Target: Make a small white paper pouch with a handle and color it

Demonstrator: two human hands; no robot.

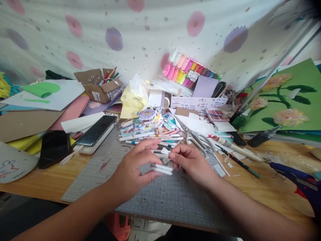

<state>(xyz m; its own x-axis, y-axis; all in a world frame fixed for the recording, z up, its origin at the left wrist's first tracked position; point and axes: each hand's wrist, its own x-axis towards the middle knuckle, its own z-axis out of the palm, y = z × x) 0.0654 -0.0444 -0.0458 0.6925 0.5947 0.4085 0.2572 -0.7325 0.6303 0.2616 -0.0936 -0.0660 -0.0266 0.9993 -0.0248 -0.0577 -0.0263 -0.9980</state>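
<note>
My left hand [136,165] curls around a small white layered piece [162,169], gripping it edge-on between thumb and fingers. Pinched in the fingertips of my right hand [189,159] is a small white slip of paper [165,151], just above and beside that piece. Both hands hover over a grey cutting mat [140,197]. Behind them lie several pens [160,136] and a pile of colourful paper cutouts [150,120]. Metal scissors [197,135] rest open past my right hand.
On the left, a phone [96,130] lies near a dark phone [54,149]. A cardboard box [100,88] stands behind. A blue glue gun [292,175] is at the right, near a green flower picture [286,97]. Coloured clay packs [190,70] lean at the back.
</note>
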